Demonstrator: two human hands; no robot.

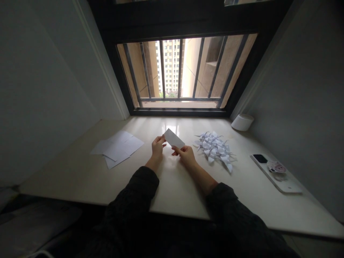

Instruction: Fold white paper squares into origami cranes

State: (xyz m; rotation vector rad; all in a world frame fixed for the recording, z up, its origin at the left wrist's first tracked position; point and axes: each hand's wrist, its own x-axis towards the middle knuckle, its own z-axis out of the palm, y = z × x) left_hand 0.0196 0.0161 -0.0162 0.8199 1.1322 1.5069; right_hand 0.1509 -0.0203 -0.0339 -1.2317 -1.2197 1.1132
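A small white piece of paper [174, 138], folded to a narrow rectangle, is held up just above the pale table [174, 186]. My left hand [157, 147] pinches its left end. My right hand [185, 154] pinches its lower right edge. Both hands have their fingers closed on the paper. Dark sleeves cover both forearms.
A loose stack of white sheets [118, 147] lies to the left. A pile of several folded paper shapes [215, 148] lies to the right. Farther right are a white phone [274, 172] and a white round object [242, 122] by the wall. A barred window [182, 71] is behind the table.
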